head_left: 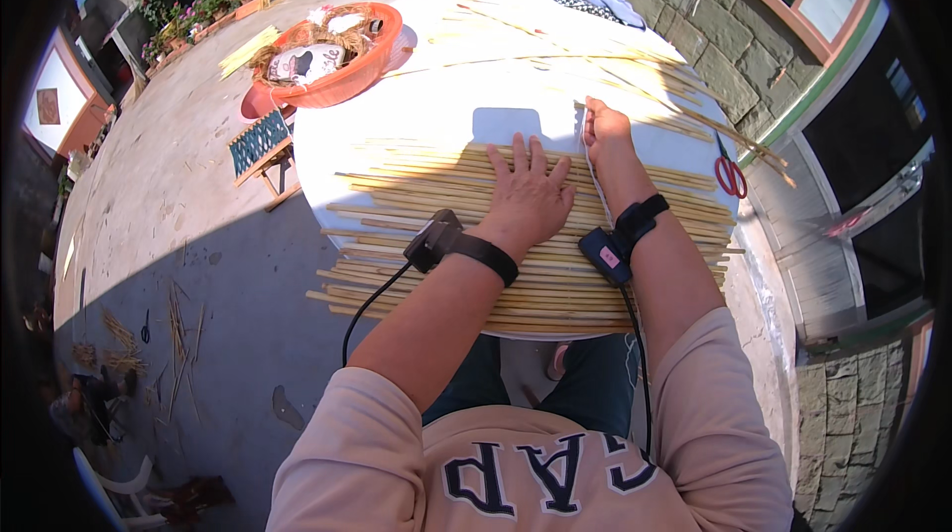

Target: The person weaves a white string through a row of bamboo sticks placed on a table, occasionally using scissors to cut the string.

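Observation:
Pale straw-coloured reed stalks point(426, 292) lie side by side across the near part of the round white table point(342, 130), forming a mat. My left hand point(531, 193) rests flat on the far stalks with its fingers spread. Just beyond the mat's far edge, my right hand point(606, 127) is closed in a pinch on a thin white string point(595, 175). From the fingertips the string runs back toward me over the stalks, beside my right wrist. Both wrists wear black straps with small cabled devices.
Red-handled scissors point(731, 177) lie at the table's right edge. Loose long stalks point(635, 56) cross its far side near a patterned cloth point(605, 6). An orange basin point(372, 66) holding straw stands at the far left, above a small folding stool point(260, 147).

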A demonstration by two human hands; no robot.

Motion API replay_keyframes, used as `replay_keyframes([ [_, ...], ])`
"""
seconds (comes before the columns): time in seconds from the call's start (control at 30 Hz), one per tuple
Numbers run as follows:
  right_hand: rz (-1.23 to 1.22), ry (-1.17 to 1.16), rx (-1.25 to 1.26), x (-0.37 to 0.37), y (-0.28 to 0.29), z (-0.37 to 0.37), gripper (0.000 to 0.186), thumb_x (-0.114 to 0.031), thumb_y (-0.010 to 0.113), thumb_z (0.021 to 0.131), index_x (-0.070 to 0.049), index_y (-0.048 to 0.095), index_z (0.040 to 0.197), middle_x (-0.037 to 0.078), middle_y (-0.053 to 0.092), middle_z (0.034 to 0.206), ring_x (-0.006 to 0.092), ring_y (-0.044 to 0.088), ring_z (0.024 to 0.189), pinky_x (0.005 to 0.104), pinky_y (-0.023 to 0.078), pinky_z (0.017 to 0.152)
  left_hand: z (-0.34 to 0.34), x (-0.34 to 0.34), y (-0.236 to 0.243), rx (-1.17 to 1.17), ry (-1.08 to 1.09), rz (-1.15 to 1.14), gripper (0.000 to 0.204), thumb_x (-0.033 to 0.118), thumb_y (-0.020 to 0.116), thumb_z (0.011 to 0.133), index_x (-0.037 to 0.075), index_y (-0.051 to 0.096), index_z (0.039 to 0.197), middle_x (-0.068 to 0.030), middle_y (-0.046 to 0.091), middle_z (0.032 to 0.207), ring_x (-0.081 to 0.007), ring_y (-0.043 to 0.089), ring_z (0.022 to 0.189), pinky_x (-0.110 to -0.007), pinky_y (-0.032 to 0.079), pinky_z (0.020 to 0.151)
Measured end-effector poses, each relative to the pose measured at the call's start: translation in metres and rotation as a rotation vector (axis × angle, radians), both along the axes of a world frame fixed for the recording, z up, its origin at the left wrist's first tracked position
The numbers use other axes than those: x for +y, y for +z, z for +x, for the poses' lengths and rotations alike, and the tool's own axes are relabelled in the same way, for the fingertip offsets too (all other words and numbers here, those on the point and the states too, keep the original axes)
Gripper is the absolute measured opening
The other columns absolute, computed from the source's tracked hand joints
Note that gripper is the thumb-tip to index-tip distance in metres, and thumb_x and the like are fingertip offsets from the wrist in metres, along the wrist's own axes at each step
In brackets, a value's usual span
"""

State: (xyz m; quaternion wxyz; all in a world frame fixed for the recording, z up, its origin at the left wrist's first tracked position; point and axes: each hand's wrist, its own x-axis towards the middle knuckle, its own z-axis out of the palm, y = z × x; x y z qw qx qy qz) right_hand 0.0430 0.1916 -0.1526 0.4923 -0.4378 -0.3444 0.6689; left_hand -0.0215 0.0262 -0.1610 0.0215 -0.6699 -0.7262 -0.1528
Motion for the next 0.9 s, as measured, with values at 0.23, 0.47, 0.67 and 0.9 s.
replay_keyframes([
  [0.23, 0.036, 0.015, 0.034, -0.005, 0.005, 0.006, 0.024, -0.011, 0.058, 0.081, -0.009, 0.044, 0.062, -0.003, 0.039, 0.050, 0.0056, 0.028, 0.035, 0.0217, 0.020, 0.031, 0.005, 0.004, 0.004, 0.016, -0.028, -0.025, 0.048, 0.037, 0.034, 0.089, 0.013, 0.038, 0.130, -0.0254, 0.026, 0.136, -0.0423, 0.017, 0.129, -0.062, 0.008, 0.100],
  [0.47, 0.135, 0.016, 0.078, -0.012, -0.004, -0.004, 0.025, -0.010, 0.057, 0.081, -0.008, 0.043, 0.059, -0.002, 0.036, 0.045, 0.0068, 0.026, 0.032, 0.0230, 0.018, 0.031, 0.001, 0.004, 0.002, 0.057, 0.009, -0.065, 0.052, 0.038, 0.033, 0.089, 0.012, 0.031, 0.134, -0.0230, 0.026, 0.137, -0.0405, 0.017, 0.130, -0.060, 0.008, 0.100],
  [0.67, 0.139, 0.033, 0.044, -0.017, 0.000, -0.003, 0.026, -0.012, 0.057, 0.082, -0.008, 0.042, 0.060, -0.003, 0.035, 0.044, 0.0060, 0.025, 0.032, 0.0231, 0.017, 0.031, 0.004, 0.005, 0.003, 0.110, 0.018, -0.081, 0.055, 0.038, 0.032, 0.089, 0.008, 0.028, 0.135, -0.0210, 0.026, 0.138, -0.0391, 0.018, 0.130, -0.060, 0.010, 0.100],
  [0.9, 0.225, 0.083, 0.040, -0.023, -0.005, -0.013, 0.023, -0.014, 0.057, 0.081, -0.009, 0.043, 0.064, -0.005, 0.037, 0.047, 0.0043, 0.026, 0.033, 0.0215, 0.018, 0.031, -0.005, 0.001, -0.001, 0.126, 0.015, -0.050, 0.055, 0.038, 0.031, 0.089, 0.006, 0.029, 0.134, -0.0218, 0.027, 0.137, -0.0388, 0.019, 0.129, -0.062, 0.011, 0.099],
])
